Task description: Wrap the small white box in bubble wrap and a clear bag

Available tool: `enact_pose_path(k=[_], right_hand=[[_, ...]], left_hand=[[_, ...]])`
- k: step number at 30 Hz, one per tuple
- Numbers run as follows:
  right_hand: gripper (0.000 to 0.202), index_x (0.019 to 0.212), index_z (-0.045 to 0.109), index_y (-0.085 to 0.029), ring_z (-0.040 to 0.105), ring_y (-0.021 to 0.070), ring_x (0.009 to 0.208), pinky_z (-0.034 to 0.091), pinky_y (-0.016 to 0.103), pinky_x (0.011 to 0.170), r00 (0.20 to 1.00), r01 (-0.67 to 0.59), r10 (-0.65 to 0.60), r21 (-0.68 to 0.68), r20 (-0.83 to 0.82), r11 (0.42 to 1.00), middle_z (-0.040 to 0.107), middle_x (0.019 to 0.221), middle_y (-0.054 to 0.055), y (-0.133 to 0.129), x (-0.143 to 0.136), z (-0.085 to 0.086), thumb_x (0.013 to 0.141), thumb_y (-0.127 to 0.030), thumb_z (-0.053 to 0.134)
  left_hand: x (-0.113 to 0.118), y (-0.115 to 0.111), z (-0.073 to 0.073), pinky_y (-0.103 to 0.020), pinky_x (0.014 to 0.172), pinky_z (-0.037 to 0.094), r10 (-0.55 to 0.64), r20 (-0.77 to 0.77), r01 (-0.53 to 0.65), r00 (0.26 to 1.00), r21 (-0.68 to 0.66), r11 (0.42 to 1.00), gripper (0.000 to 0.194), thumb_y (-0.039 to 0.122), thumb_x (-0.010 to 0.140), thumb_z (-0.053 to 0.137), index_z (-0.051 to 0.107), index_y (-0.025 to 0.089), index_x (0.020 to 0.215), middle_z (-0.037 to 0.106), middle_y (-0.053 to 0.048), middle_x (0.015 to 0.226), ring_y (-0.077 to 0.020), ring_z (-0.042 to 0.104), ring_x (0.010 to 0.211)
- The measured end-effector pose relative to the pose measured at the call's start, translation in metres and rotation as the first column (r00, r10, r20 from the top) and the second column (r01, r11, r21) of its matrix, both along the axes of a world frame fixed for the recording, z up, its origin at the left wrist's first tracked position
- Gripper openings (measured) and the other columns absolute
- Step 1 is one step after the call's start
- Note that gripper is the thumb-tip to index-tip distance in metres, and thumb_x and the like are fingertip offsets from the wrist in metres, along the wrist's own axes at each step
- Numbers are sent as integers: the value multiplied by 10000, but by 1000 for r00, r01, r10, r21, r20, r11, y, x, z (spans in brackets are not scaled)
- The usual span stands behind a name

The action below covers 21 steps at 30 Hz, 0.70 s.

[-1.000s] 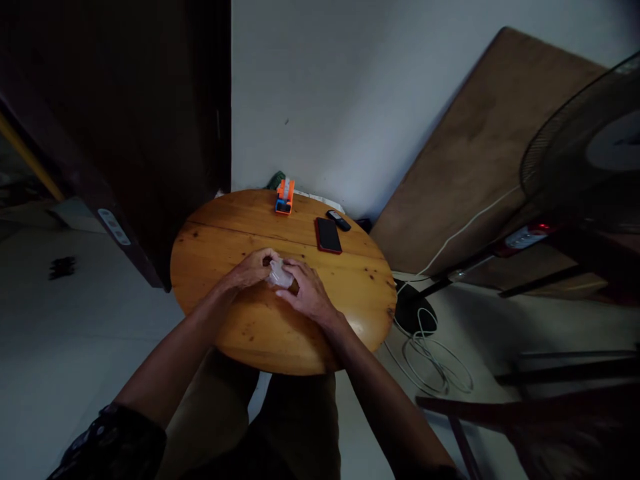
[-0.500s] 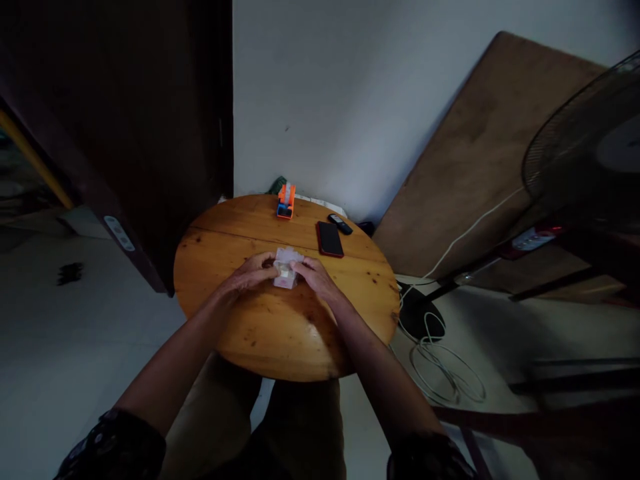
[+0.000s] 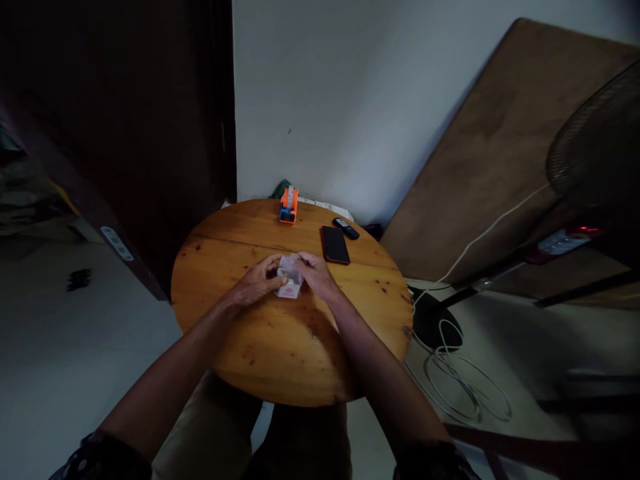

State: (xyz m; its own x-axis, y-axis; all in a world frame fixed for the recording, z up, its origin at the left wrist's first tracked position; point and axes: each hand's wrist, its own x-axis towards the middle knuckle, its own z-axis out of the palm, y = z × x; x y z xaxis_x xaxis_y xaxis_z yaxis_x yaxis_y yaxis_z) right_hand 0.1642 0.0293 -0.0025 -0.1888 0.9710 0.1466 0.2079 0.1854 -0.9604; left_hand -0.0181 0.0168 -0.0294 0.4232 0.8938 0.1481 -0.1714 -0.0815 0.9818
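Note:
A small whitish box (image 3: 289,289), partly see-through with a pinkish mark on its front, is between my hands over the round wooden table (image 3: 265,353). Its top flap stands raised at the back. My left hand (image 3: 260,280) grips the box's left side, the thumb at the open top. At the upper right, my right hand (image 3: 314,272) has its fingers closed on the raised flap. Something pale shows inside the box, too small to make out.
A tape dispenser (image 3: 289,205), orange and blue, stands at the table's back. To the right lie a dark phone (image 3: 335,245) with a red edge and a black remote (image 3: 346,228). A fan (image 3: 595,133) and coiled white cable (image 3: 460,373) are beyond the table's right side.
My right hand has shifted up from the box's right side to its flap. My left thumb has moved further over the opening. The whole view has shifted slightly.

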Motion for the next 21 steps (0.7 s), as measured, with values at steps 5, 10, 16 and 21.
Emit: enact_pose_path(k=[5, 10, 16, 21], right_hand=[[433, 613, 509, -203, 351, 104, 554, 279, 249, 523, 985, 122, -117, 33, -123, 992, 396, 580, -51, 0, -11, -5, 778, -588, 617], [414, 652, 540, -201, 368, 113, 584, 301, 250, 544, 994, 91, -85, 96, -67, 991, 410, 614, -41, -1, -9, -1, 815, -580, 580], [383, 660, 574, -195, 425, 121, 584, 318, 251, 555, 985, 15, -49, 202, 165, 979, 474, 601, -29, -2, -8, -5, 884, -499, 511], [318, 714, 634, -195, 495, 132, 598, 349, 253, 589, 946, 38, -131, 298, 298, 954, 568, 619, -13, -3, -12, -9, 915, -389, 480]], left_hand=[[0, -2, 6, -372, 961, 518, 0, -34, 1, 999, 17, 1000, 686, 464, 748, 800, 553, 140, 1299, 673, -149, 1267, -268, 640, 1153], [0, -3, 8, -332, 905, 527, 24, -45, -23, 999, 21, 1000, 623, 508, 764, 775, 609, 135, 1236, 708, -121, 1162, -235, 665, 1050], [-3, -4, 6, -299, 764, 526, 122, -212, -119, 970, 30, 992, 594, 599, 831, 643, 657, 137, 1204, 728, -83, 1043, -212, 674, 888], [-1, -6, 4, -335, 850, 528, 271, -260, -261, 927, 70, 963, 599, 569, 835, 634, 627, 154, 1266, 716, -99, 1129, -254, 664, 1021]])
